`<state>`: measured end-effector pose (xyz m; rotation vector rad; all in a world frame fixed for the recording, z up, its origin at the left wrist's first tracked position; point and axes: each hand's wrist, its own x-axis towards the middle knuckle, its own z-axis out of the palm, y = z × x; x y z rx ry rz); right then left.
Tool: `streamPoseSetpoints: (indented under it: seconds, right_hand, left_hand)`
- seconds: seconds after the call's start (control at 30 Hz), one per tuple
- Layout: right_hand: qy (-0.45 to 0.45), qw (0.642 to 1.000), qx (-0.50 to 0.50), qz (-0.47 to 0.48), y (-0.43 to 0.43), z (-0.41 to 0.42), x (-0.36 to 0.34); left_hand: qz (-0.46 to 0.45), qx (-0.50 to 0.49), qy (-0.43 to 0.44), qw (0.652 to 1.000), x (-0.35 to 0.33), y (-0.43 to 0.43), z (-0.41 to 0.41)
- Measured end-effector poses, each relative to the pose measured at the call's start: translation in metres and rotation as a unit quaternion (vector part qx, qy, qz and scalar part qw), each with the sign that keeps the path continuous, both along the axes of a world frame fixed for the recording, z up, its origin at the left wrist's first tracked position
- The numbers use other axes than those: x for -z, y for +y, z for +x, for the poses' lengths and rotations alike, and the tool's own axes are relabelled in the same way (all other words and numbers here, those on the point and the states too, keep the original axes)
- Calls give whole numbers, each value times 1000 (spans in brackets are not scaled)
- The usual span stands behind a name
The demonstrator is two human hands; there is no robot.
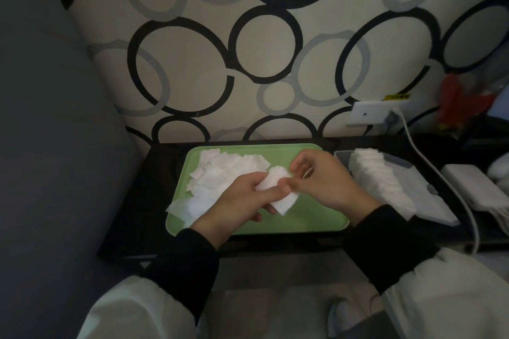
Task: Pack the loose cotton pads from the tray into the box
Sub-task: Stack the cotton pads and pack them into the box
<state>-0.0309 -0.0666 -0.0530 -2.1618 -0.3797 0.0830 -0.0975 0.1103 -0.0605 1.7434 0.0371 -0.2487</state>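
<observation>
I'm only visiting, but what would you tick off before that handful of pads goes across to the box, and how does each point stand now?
1. Grip: the left hand holds the held stack: ok.
2. Support: the right hand pinches its top edge: ok.
3. Stack edges squared: cannot tell.
4. The box is open, right of the tray: ok.
5. Room beside the packed pads: cannot tell.
6. All pads cleared: loose pads remain on the tray: not ok.

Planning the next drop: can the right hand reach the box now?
Likely yes: the open box lies just beside the right hand, nothing between, though its fingers seem to pinch the held pads.
</observation>
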Motion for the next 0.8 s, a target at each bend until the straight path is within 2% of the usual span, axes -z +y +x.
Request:
streamPoseSetpoints:
  seconds: [0.07, 0.17, 0.3, 0.43, 0.53, 0.67, 0.73, 0.8]
  right_hand:
    - [5, 1000, 11, 7, -9, -1, -4]
    - [97, 992, -64, 56, -26, -3, -14]
    - [68, 994, -85, 26, -48, 4, -24]
    - [80, 992, -93, 19, -76, 15, -41]
    - [85, 995, -25, 40, -101, 32, -53]
    - [101, 983, 113, 103, -119, 71, -49]
    - [133, 976, 125, 116, -122, 87, -42]
    - [144, 982, 106, 55, -122, 97, -36]
  left_hand:
    - [28, -28, -53, 998, 4, -11, 5]
    - [20, -32, -90, 995, 5, -25, 11]
    - [-16, -45, -91, 995, 4, -42, 20]
    - [-65, -76, -91, 991, 5, -63, 31]
    - [-58, -69, -95, 991, 11, -83, 42]
    - [13, -50, -85, 995, 33, -112, 60]
    - [41, -41, -92, 994, 41, -125, 70]
    - [66, -43, -100, 992, 45, -133, 76]
